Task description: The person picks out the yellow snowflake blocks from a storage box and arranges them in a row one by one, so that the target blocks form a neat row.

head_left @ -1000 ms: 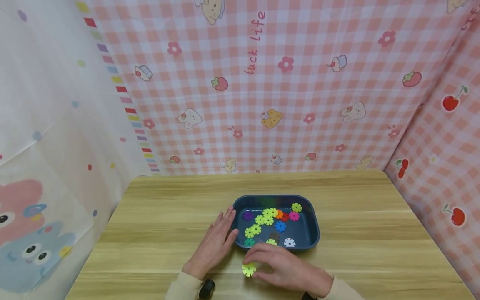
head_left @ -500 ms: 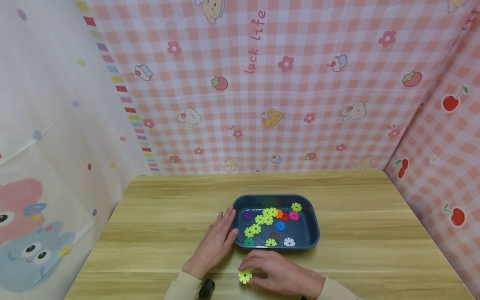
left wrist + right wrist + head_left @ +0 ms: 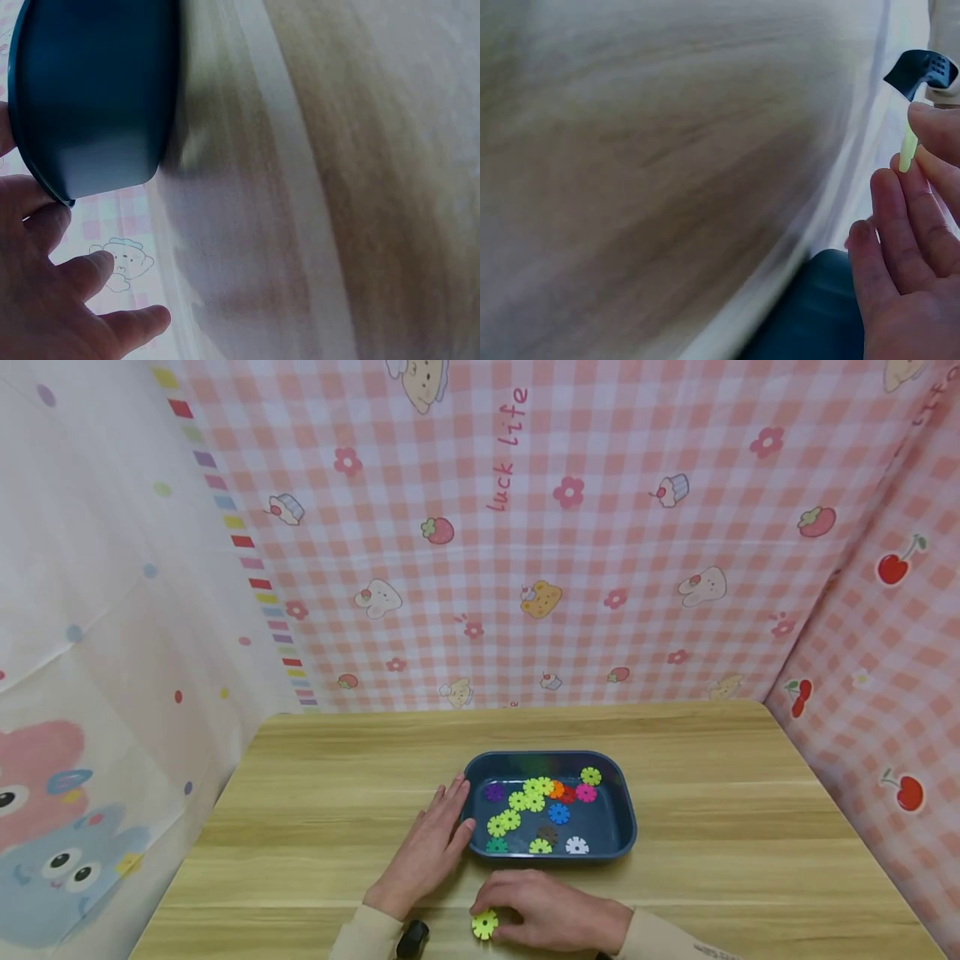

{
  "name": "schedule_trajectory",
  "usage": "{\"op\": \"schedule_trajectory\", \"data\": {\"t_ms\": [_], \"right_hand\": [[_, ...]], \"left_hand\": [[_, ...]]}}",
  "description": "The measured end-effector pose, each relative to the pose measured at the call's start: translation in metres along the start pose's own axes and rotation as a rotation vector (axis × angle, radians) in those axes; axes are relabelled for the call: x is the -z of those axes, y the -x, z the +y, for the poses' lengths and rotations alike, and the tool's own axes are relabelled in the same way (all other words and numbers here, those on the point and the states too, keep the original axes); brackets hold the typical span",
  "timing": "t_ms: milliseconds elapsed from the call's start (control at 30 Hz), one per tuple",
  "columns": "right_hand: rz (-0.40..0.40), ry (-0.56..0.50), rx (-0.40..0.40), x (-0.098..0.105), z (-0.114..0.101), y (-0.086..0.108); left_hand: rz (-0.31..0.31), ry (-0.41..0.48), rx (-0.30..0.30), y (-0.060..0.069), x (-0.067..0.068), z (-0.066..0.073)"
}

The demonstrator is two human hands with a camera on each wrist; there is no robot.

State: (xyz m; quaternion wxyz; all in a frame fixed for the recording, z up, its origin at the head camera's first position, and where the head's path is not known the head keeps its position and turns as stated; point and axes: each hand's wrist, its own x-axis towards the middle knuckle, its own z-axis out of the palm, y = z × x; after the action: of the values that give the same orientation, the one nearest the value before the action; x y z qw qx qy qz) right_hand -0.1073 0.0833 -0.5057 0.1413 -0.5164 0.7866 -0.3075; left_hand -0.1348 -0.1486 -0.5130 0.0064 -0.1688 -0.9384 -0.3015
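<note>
"Yellow-green, that disc point(image 3: 483, 917), but where exactly is it?"

"On the near side of the tray point(image 3: 551, 857), apart from it, in the right hand point(image 3: 543, 908). Thumb and index finger pinch it by the edge, with its notched face showing in the head view."

"And the other fingers of that hand?"

"The right wrist view has them stretched out beside the disc, which appears there edge-on, as a thin strip. Whether it touches the table point(image 3: 337, 818), neither view settles."

"How about the left hand point(image 3: 429, 860)?"

"Spread fairly wide, fingers straight, resting against the tray's left end. In the left wrist view a fingertip meets the rim."

"What lies inside the tray?"

"More notched discs. A run of yellow-green ones point(image 3: 518, 795) slants from the near left up to the orange disc point(image 3: 555, 785), with the red disc point(image 3: 570, 798) and the pink disc point(image 3: 586, 798) right of that. The purple disc point(image 3: 493, 797) lies at the left, the blue disc point(image 3: 558, 819) right of the middle, the white disc point(image 3: 577, 851) by the near wall."

"And behind?"

"Pink checked cloth point(image 3: 480, 568) rises beyond the table's far edge."
</note>
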Motion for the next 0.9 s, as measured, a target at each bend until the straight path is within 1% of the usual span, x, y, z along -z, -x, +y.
{"op": "schedule_trajectory", "data": {"t_ms": [167,300,467,667,900], "right_hand": [[-0.031,0.001,-0.010,0.000,0.003,-0.003],[-0.049,0.028,0.009,-0.002,0.008,-0.005],[-0.086,0.021,0.013,-0.004,0.012,-0.005],[-0.110,0.028,0.029,-0.005,0.014,-0.006],[-0.145,-0.001,-0.001,-0.003,0.014,-0.004]], "left_hand": [[-0.001,0.000,0.000,0.000,0.000,-0.001],[0.001,0.001,-0.002,0.000,0.000,-0.001],[0.006,0.004,-0.003,0.000,-0.001,-0.001],[0.008,0.000,0.002,-0.002,-0.002,-0.001],[0.009,-0.004,0.004,-0.001,-0.003,0.000]]}}
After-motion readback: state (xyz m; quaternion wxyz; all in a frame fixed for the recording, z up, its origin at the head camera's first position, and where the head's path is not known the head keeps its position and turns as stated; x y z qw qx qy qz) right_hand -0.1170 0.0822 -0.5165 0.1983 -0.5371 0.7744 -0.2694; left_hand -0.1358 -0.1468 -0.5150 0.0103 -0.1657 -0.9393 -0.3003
